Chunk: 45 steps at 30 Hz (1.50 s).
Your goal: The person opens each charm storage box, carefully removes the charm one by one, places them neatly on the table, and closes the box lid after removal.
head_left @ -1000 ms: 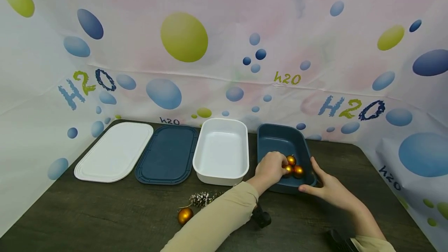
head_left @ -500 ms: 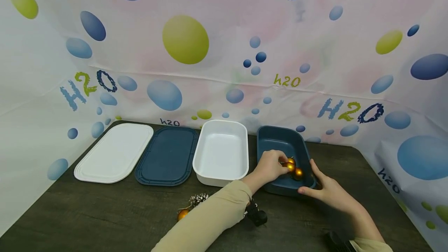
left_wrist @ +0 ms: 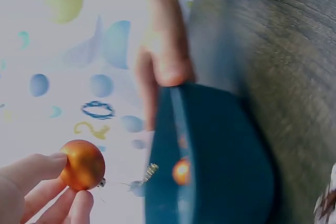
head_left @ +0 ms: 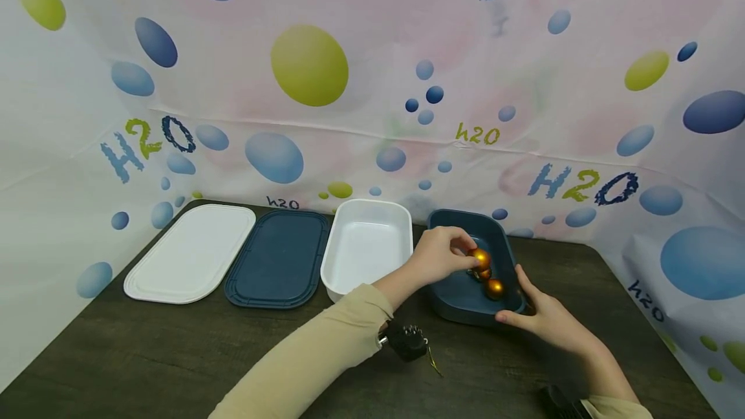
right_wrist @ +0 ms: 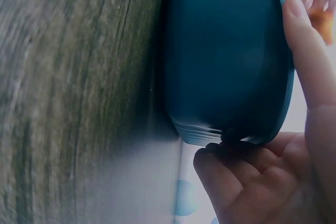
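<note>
My left hand (head_left: 439,254) pinches a shiny orange-gold Christmas ball (head_left: 480,258) between thumb and fingertips, just above the dark blue container (head_left: 465,313). In the left wrist view the held ball (left_wrist: 83,165) shows its small metal cap, clear of the container's rim. Further gold balls (head_left: 495,288) lie inside the container; one is partly hidden behind the held ball. My right hand (head_left: 544,315) grips the container's near right corner. In the right wrist view the thumb (right_wrist: 310,51) lies along the rim and the other fingers bend round the outer wall.
Left of the blue container stands a white container (head_left: 372,244). Beyond it lie a dark blue lid (head_left: 279,258) and a white lid (head_left: 192,252). A gold thread (head_left: 433,361) shows beside the black wrist device (head_left: 407,341). A frosted brownish thing (left_wrist: 326,203) enters the left wrist view's right edge.
My left hand has lifted a gold ball from among the others and moved up and left. The left forearm now covers the pinecone and loose ball on the table. The right hand stays put.
</note>
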Available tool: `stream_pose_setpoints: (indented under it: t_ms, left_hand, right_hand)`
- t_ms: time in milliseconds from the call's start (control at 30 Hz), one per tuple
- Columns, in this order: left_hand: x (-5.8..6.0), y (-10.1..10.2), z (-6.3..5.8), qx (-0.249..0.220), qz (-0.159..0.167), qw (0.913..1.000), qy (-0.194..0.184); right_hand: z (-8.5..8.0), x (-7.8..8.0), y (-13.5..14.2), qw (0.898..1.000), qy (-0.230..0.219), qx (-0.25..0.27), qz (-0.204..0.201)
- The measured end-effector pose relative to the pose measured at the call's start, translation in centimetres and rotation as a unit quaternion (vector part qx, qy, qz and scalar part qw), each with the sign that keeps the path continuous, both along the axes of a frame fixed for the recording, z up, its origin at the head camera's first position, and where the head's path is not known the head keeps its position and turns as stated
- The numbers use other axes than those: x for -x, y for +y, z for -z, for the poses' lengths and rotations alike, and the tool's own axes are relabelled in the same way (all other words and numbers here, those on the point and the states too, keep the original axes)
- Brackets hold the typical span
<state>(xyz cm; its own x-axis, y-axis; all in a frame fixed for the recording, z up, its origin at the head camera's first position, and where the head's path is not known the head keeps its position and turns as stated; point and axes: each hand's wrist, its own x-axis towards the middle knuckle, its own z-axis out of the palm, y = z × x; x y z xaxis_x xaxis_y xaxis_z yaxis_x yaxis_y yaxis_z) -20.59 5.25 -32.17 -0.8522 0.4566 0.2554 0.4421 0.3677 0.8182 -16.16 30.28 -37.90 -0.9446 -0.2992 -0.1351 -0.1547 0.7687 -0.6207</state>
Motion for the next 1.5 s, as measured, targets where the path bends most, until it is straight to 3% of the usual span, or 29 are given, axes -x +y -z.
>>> stream_pose_setpoints:
  t_ms: [233,500,633,900,1233,1500]
  left_hand:
    - [-1.6,-4.4,-2.7,-0.002,0.007,1.0000,-0.001]
    - [-3.9,-8.9,-2.7,0.029,0.015,0.9990,0.029]
    - [-5.2,-10.8,-2.3,0.029,0.018,0.9990,0.030]
    - [-7.2,-14.6,-1.0,0.010,0.050,0.9986,-0.015]
    - [-8.7,-18.3,1.8,0.004,0.142,0.9898,-0.018]
    - [-9.5,-19.5,3.8,0.071,0.141,0.9873,0.012]
  right_hand:
    - [0.0,-0.1,0.2,1.000,-0.007,-0.004,0.002]
    - [0.1,-0.1,0.0,1.000,-0.002,-0.007,-0.002]
    - [0.1,-0.1,0.0,1.000,-0.002,-0.007,-0.002]
    - [0.1,0.0,0.1,1.000,-0.004,-0.009,-0.001]
    - [0.1,0.0,0.0,1.000,-0.005,-0.009,-0.001]
    - [0.2,0.0,0.1,1.000,0.007,-0.009,-0.002]
